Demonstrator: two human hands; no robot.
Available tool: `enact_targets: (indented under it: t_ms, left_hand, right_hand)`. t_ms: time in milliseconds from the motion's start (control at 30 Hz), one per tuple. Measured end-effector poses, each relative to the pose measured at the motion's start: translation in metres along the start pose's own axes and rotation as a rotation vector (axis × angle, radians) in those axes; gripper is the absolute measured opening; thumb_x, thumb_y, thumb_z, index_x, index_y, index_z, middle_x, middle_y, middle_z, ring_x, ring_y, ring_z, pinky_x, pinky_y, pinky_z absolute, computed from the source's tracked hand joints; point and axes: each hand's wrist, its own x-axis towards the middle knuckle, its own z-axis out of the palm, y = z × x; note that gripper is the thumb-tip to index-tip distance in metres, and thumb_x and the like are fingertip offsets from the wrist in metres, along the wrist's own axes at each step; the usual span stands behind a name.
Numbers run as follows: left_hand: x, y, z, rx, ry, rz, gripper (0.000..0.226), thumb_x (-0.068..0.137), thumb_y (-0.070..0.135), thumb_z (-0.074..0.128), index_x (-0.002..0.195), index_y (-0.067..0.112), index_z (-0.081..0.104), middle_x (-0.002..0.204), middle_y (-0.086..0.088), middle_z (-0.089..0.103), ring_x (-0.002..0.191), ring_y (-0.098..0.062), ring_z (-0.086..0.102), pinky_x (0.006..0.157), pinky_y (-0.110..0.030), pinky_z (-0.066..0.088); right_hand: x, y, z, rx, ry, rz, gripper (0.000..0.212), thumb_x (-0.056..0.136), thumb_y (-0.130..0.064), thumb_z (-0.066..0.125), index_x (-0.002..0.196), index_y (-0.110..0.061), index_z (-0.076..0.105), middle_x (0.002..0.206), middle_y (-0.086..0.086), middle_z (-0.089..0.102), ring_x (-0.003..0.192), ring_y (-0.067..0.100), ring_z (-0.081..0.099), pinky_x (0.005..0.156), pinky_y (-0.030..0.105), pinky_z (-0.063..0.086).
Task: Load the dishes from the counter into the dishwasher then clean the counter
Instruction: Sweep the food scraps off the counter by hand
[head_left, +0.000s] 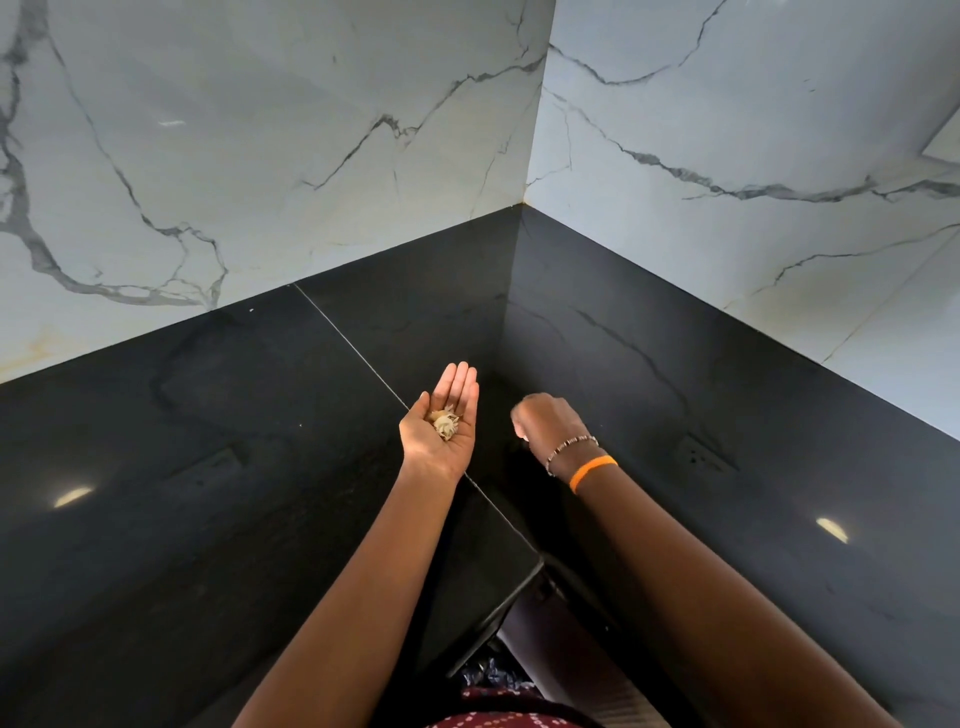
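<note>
Over the black counter (208, 415), at its inner corner, 2 hands show & 1 small heap of pale scraps (444, 422), papery bits, maybe peel, can't tell which. No. of pieces in the heap can't be counted. No dishes in sight on this stretch. 2 wristbands on the right wrist: 1 beaded bracelet (570, 448), 1 orange band (592, 472) just below it.

Counter is dark glossy stone w/ a thin seam (353, 343) running diagonally toward the person; 2 ceiling-light glints on it, 1 left, 1 right. Faint smears on the left part. Marble-look walls (260, 156), white w/ grey veins, meet in a corner behind.

Left hand (441, 421) is palm-up, fingers straight & together, pointing at the corner; its grip is fully open, scraps just lying in the palm, above the seam. Right hand (545, 418) is beside it, back up, fingers curled under toward the counter; grip looks closed in a pinch, but what it holds, if anything, is hidden. Both forearms reach forward, bare.
</note>
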Motion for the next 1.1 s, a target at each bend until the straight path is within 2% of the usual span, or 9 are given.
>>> enact_targets:
  t_ms: [333,467,533,600,700,800,900,1000,1100]
  left_hand:
    - [-0.003,-0.004,0.003,0.024,-0.009,-0.003,0.046,0.102,0.024,0.027,0.107,-0.005,0.063,0.106,-0.021,0.067,0.107,-0.030,0.062,0.089,-0.037,0.051]
    - [-0.005,-0.005,0.002,0.022,-0.016,-0.005,0.046,0.102,0.024,0.027,0.110,-0.005,0.062,0.109,-0.022,0.066,0.110,-0.030,0.061,0.091,-0.037,0.050]
    - [-0.005,-0.005,0.002,0.039,-0.019,0.011,0.046,0.102,0.024,0.026,0.110,-0.005,0.061,0.109,-0.021,0.066,0.109,-0.030,0.061,0.092,-0.036,0.049]
    - [-0.006,-0.006,0.001,0.049,0.004,0.040,0.046,0.101,0.023,0.026,0.106,-0.004,0.063,0.103,-0.020,0.068,0.098,-0.029,0.065,0.087,-0.034,0.051]
    - [-0.002,-0.008,-0.001,0.103,0.079,0.069,0.038,0.100,0.022,0.032,0.093,0.002,0.063,0.082,-0.011,0.070,0.072,-0.020,0.068,0.071,-0.026,0.053]
    - [0.001,-0.008,-0.005,0.118,0.106,0.042,0.033,0.099,0.023,0.036,0.094,0.003,0.062,0.085,-0.009,0.065,0.076,-0.019,0.063,0.076,-0.024,0.050]
    - [-0.006,-0.006,-0.002,0.105,0.084,0.053,0.038,0.100,0.023,0.033,0.093,0.000,0.062,0.075,-0.013,0.070,0.068,-0.021,0.068,0.070,-0.025,0.055]
    - [-0.008,-0.002,0.000,0.042,0.034,0.056,0.043,0.101,0.022,0.029,0.104,-0.006,0.062,0.093,-0.022,0.070,0.091,-0.029,0.067,0.088,-0.034,0.052]
    - [-0.009,0.004,-0.003,0.037,0.008,0.018,0.046,0.101,0.022,0.027,0.111,-0.008,0.060,0.109,-0.024,0.066,0.109,-0.033,0.061,0.094,-0.038,0.049]
  right_hand:
    - [0.010,-0.012,0.003,0.174,0.107,0.201,0.020,0.082,-0.004,0.065,0.102,-0.005,0.066,0.102,0.014,0.068,0.098,0.030,0.064,0.085,0.037,0.054]
    - [0.007,0.001,-0.012,0.531,0.081,0.276,0.009,0.069,-0.009,0.073,0.076,-0.014,0.069,0.085,0.006,0.070,0.080,0.018,0.064,0.073,0.025,0.052]
    - [0.001,-0.005,-0.026,0.695,0.187,0.208,0.013,0.067,-0.008,0.072,0.066,-0.017,0.064,0.073,0.002,0.066,0.071,0.014,0.060,0.066,0.021,0.048]
    - [-0.009,-0.021,-0.038,0.776,0.233,0.041,0.012,0.067,-0.006,0.072,0.069,-0.015,0.064,0.071,0.002,0.067,0.068,0.012,0.061,0.065,0.020,0.050]
    - [-0.018,-0.047,-0.044,0.660,0.194,-0.147,0.021,0.070,-0.003,0.071,0.064,-0.020,0.060,0.081,0.002,0.072,0.077,0.015,0.067,0.074,0.028,0.055]
    - [-0.017,-0.057,-0.043,0.546,0.222,-0.174,0.022,0.071,-0.003,0.071,0.064,-0.020,0.058,0.080,0.000,0.070,0.078,0.015,0.066,0.069,0.026,0.053]
    - [-0.017,-0.055,-0.043,0.585,0.301,-0.163,0.018,0.065,-0.012,0.075,0.065,-0.021,0.059,0.073,-0.005,0.069,0.071,0.012,0.065,0.066,0.027,0.054]
    - [-0.009,-0.032,-0.046,0.750,0.333,-0.166,0.003,0.077,-0.012,0.068,0.077,-0.014,0.068,0.083,-0.001,0.071,0.079,0.011,0.064,0.074,0.022,0.049]
    - [0.009,0.005,-0.034,0.707,0.208,-0.068,0.019,0.089,-0.014,0.053,0.094,-0.009,0.070,0.104,0.006,0.070,0.099,0.019,0.062,0.090,0.028,0.044]
